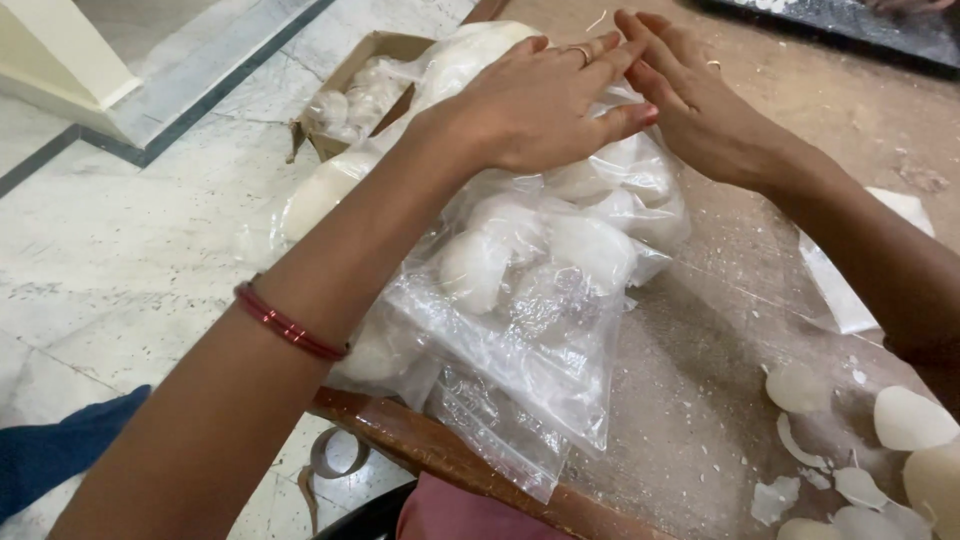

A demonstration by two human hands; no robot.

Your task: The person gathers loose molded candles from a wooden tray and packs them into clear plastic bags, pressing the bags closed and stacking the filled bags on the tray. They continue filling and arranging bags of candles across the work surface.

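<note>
In the head view, the left hand (535, 100) is laid flat, fingers spread, on top of a clear plastic bag (530, 290) stuffed with pale, rounded white pieces, and a thin ring is seen on one finger. The right hand (690, 95) is held open beside it, fingers extended and fingertips meeting those of the left hand over the far end of the bag; nothing is pinched or gripped by either hand, so far as can be seen. A set of red bangles (288, 325) is worn on the left forearm. The bag is lying on the near left part of the wooden tabletop (700, 400), partly overhanging its edge, with its zip-type mouth turned toward the camera. The step in hand is judged to be a pressing or settling of the filled bag, the contents being held down under both palms. The next move is judged to call for even, gentle pressure, since the white pieces look thin and brittle, and for the bag to be kept from sliding off the edge. Beyond the bag, a cardboard box (370, 60) with more bagged white pieces is seen on the marble floor (120, 260). At the right, loose white discs and broken shards (860, 440) are scattered on the dusty tabletop, and a flat white sheet (850, 290) is lying near the right forearm.
</note>
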